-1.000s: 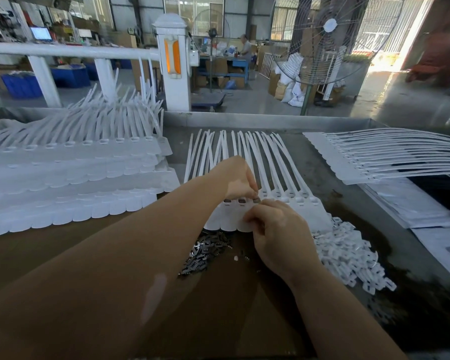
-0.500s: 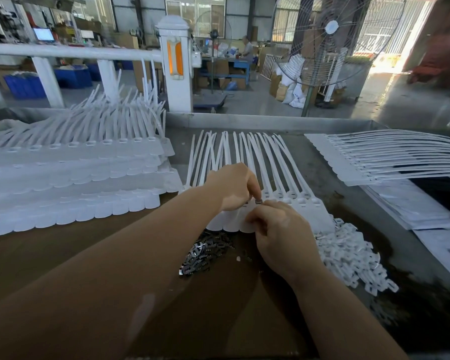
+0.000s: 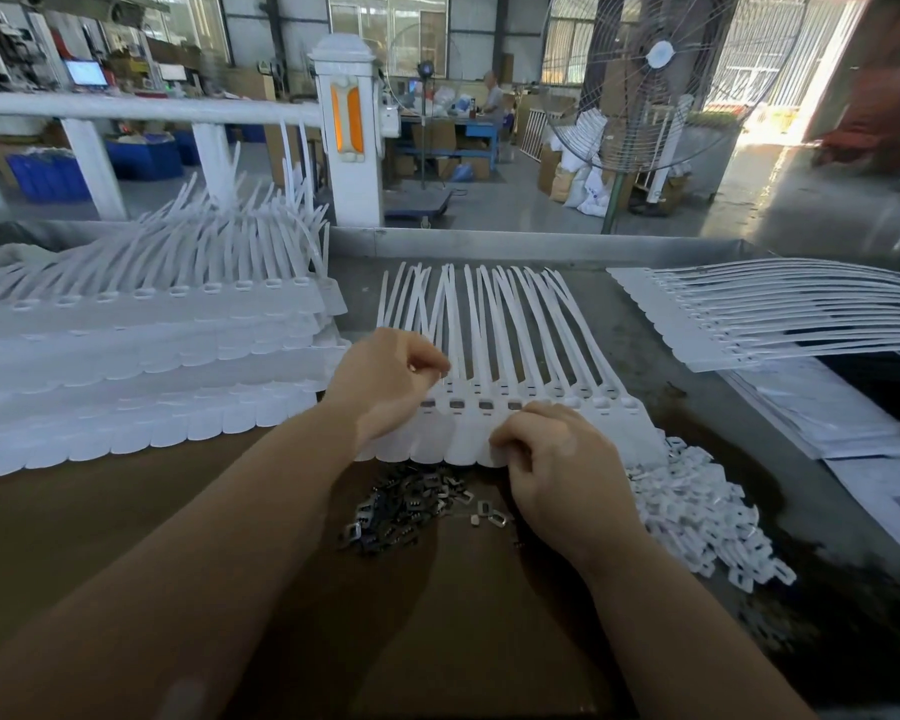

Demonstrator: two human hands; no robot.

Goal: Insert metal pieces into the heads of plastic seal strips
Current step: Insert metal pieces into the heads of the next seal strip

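Head view: a joined row of seal strips (image 3: 494, 402) lay flat on the bench (image 3: 126, 511), heads toward the person and tails fanned away, apparently so the head slots faced up for loading. Four slots at the left showed dark inserts; those to the right looked unfilled. The loose metal pieces (image 3: 406, 506) sat just below the row, within easy reach.

The left hand (image 3: 385, 381) hovered over the row's left end, fingers curled, thumb meeting fingertip; whether it held a piece could not be told. The right hand (image 3: 557, 459) pinched the row's near edge, seemingly steadying it.
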